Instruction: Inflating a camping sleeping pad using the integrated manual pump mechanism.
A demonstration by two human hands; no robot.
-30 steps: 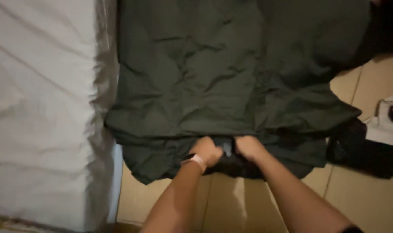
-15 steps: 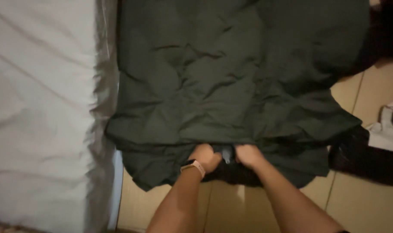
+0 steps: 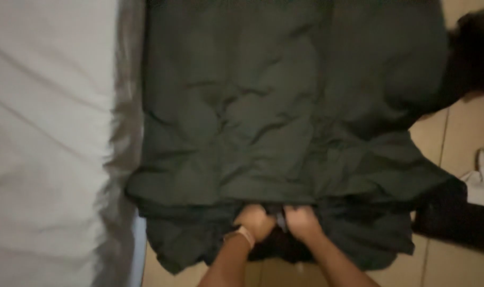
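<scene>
A large dark green garment [image 3: 284, 122] lies spread and creased over the tiled floor, filling the middle of the view. At its near hem my left hand [image 3: 254, 222], with a pale strap on the wrist, and my right hand [image 3: 301, 222] sit close together. Both hands are closed on the fabric of the hem, with a small fold of cloth standing up between them. The fingertips are tucked under the upper layer and hidden.
A white sheet over a mattress [image 3: 45, 138] runs down the left side, its edge touching the garment. A black piece of clothing [image 3: 454, 218] and a white item [image 3: 483, 180] lie on the beige tiles [image 3: 465, 138] at the right.
The view has shifted so the garment and my hands sit lower in the frame. My hands stay gripped on the hem, slightly closer together.
</scene>
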